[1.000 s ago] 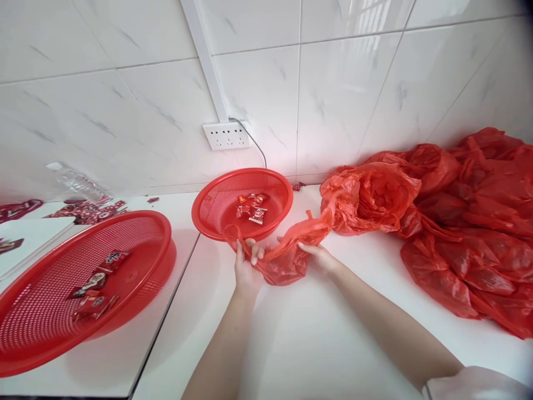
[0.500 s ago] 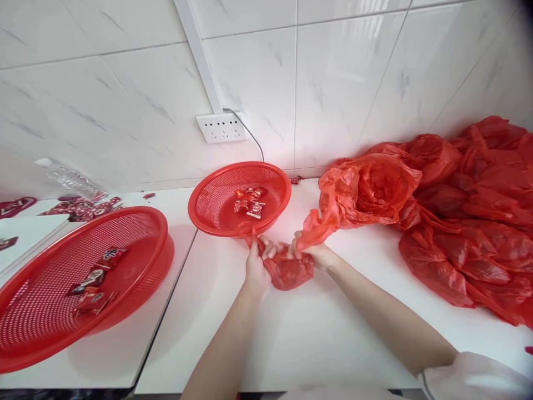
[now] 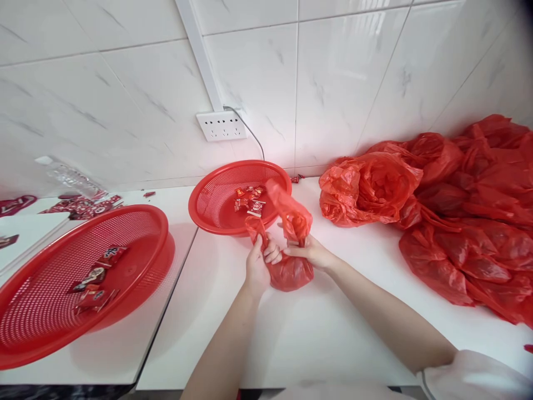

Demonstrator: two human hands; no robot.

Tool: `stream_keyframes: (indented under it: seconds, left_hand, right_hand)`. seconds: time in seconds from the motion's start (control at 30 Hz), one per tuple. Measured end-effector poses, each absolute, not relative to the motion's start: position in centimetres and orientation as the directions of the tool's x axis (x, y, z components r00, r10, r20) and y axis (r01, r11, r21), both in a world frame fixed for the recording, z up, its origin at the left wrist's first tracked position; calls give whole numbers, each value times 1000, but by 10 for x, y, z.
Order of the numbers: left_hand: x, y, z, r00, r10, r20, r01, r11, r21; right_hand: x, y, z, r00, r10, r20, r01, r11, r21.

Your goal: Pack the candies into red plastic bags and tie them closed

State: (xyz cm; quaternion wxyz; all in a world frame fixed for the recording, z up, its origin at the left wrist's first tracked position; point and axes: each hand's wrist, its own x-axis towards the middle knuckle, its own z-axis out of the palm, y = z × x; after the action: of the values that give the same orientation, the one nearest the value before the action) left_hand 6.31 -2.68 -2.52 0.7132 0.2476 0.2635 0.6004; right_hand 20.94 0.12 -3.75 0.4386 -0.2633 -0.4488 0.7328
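A small red plastic bag [image 3: 290, 272] rests on the white counter [image 3: 300, 333], bulging at the bottom. My left hand [image 3: 259, 262] is closed on its left handle, and my right hand [image 3: 310, 251] is closed on its right handle, which stands up in a loop. Both hands meet above the bag, just in front of a small red mesh basket [image 3: 208, 206] holding several red wrapped candies [image 3: 250, 201].
A large red mesh basket [image 3: 37, 311] with a few candies sits at the left on a second tabletop. A heap of red plastic bags [image 3: 453, 211] fills the right side. A wall socket [image 3: 222, 125] with a cable is behind the small basket. More wrappers lie far left.
My hands have come together from apart, gathering the bag's handles. The right handle, stretched out to the right before, now stands upright in a loop.
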Motion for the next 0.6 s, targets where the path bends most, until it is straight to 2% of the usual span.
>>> stream_keyframes:
  seconds: [0.07, 0.13, 0.23, 0.3, 0.37, 0.47, 0.6]
  left_hand:
    - [67, -29, -29, 110, 991, -77, -705, 133, 697]
    - [70, -32, -33, 86, 995, -44, -598, 87, 797]
    - [70, -35, -39, 82, 994, 76, -238, -55, 970]
    - [69, -35, -42, 151, 978, 140, 19, -145, 989]
    - [69, -34, -45, 226, 961, 159, 167, -198, 966]
    - [73, -31, -51, 210, 967, 146, 234, -195, 952]
    - [76, -30, -63, 31, 995, 99, 269, -104, 957]
  right_hand:
    - [204, 2, -42, -392, 919, -33, -338, -177, -924]
    - [201, 5, -44, -327, 943, -56, -393, -190, -900]
    - [207, 11, -40, -229, 971, -71, -529, -186, -828]
    - [214, 15, -37, -166, 984, -65, -573, -150, -806]
    - [219, 18, -37, -132, 990, -53, -568, -120, -815]
    - [218, 18, -42, -119, 993, -18, -466, -72, -882]
    - [209, 10, -52, -73, 997, 26, -320, 1, -947]
